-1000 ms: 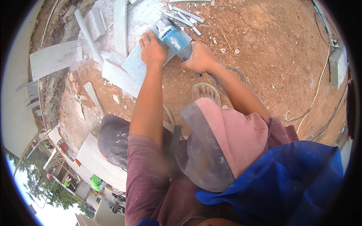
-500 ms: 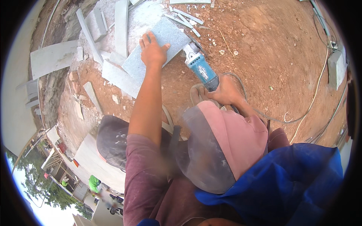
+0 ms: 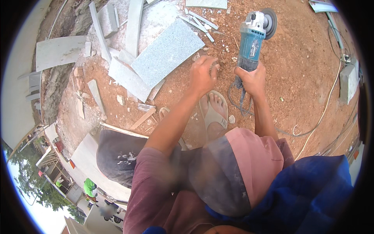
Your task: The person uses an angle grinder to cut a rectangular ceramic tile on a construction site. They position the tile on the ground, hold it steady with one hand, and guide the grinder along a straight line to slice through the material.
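Note:
My right hand (image 3: pixel 253 78) is wrapped round the rear body of a teal and black angle grinder (image 3: pixel 249 45), held upright with its head pointing away from me. Its round disc (image 3: pixel 270 24) is at the head's right side, off the stone. My left hand (image 3: pixel 203 76) is in the air just left of the grinder, fingers curled together; whatever they may hold is too small to name. Beyond it to the left, a speckled grey-blue stone slab (image 3: pixel 168 52) lies tilted across other pieces, touched by neither hand.
Cut stone strips (image 3: pixel 198 24) and a paler slab (image 3: pixel 130 80) lie around the large one. The grinder's cord (image 3: pixel 237 105) loops by my sandalled foot (image 3: pixel 214 109). Cables (image 3: pixel 323 105) cross the reddish dirt at right. A person in a green top (image 3: pixel 89 187) is far off at lower left.
My left hand has left the slab and come right, its fingers now curled. The grinder has been lifted off the slab's right edge, up and to the right, and turned more upright.

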`<state>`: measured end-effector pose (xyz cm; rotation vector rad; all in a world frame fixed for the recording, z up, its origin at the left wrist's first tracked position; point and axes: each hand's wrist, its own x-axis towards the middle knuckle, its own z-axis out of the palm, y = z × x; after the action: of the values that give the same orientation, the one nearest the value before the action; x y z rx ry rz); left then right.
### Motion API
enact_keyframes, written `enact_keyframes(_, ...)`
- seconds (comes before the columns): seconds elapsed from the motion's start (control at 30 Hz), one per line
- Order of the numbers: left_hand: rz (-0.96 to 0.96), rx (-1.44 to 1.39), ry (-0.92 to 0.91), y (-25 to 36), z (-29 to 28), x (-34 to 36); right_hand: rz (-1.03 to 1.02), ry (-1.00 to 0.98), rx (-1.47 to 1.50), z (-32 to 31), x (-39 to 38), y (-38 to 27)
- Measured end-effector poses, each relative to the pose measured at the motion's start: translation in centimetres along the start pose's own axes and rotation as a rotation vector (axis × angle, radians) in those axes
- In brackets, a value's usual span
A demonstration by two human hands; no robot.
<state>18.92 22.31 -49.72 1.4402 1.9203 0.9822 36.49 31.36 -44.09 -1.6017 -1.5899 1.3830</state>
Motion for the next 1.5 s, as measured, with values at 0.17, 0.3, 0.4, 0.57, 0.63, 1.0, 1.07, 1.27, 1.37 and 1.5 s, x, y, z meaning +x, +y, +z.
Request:
enact_keyframes(0.17, -0.37, -0.758, -0.366, 4.1, 4.4, -2.3, 0.008, 0.094, 0.027, 0.4, 2.8, 0.4)
enact_keyframes(0.3, -0.533, -0.707, -0.286, 4.7, 4.7, -2.0, 0.039, 0.122, 0.031, 1.1, 2.9, 0.9)
enact_keyframes(0.4, -0.581, -0.787, -0.143, 3.8, 6.5, -3.1, 0.0, 0.128, 0.007, 2.2, 2.9, 1.1)
enact_keyframes(0.57, -0.867, -0.927, -0.132, 4.0, 5.0, -2.9, -0.012, 0.094, -0.04, 2.7, 3.0, 1.4)
enact_keyframes(0.63, -0.854, -0.917, -0.125, 3.5, 5.0, -2.8, 0.003, 0.078, -0.04, 3.0, 3.0, 1.3)
enact_keyframes(1.0, -0.338, -0.117, -0.016, -1.0, 0.4, -1.3, 0.012, 0.192, -0.353, 4.2, 5.1, 2.5)
enact_keyframes(1.07, -0.131, 0.178, 0.121, -2.2, -2.2, -0.2, 0.002, 0.237, -0.471, 3.8, 6.0, 3.5)
enact_keyframes(1.27, -0.296, 0.586, 0.056, -4.4, -8.5, 3.3, 0.05, 0.316, -0.69, 3.3, 7.6, 3.4)
enact_keyframes(1.37, -0.397, 0.641, -0.026, -5.2, -9.8, 4.2, 0.061, 0.306, -0.742, 3.2, 8.6, 3.7)
enact_keyframes(1.5, -0.434, 0.655, -0.135, -6.1, -10.2, 5.1, 0.07, 0.29, -0.803, 3.3, 9.0, 3.7)
